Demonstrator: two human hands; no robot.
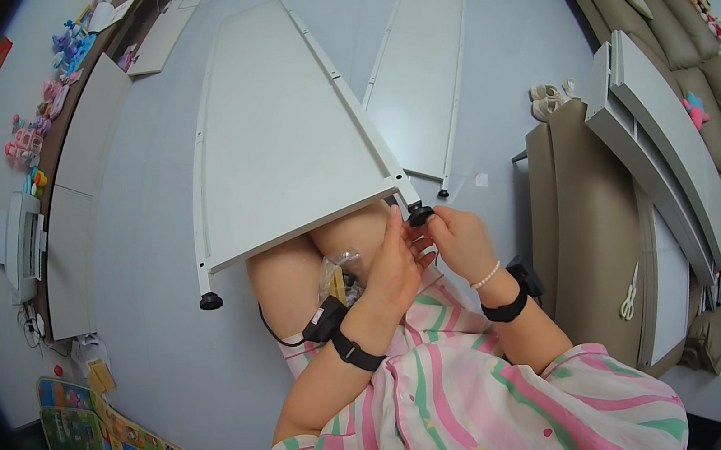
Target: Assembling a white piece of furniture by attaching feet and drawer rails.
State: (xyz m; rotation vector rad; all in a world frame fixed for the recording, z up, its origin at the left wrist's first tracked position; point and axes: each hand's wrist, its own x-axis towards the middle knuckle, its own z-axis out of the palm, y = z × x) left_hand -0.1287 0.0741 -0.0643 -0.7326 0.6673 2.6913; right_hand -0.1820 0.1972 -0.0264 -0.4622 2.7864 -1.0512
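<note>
A long white panel with a raised frame stretches away from me, its near end over my thighs. Under its near right corner is a round black screw-in foot. My right hand pinches this foot from the right, thumb and fingers at its rim. Just left of and below it, my left hand is cupped, fingers apart and reaching toward the foot; whether they touch it is hard to see. A similar black foot is fitted at the near left corner. Between my thighs lies a clear plastic bag with small parts.
A second white framed panel lies on the floor at the far right. More white boards lean on a brown sofa piece, with scissors nearby. A low cabinet lines the left; a colourful folded mat stands lower left.
</note>
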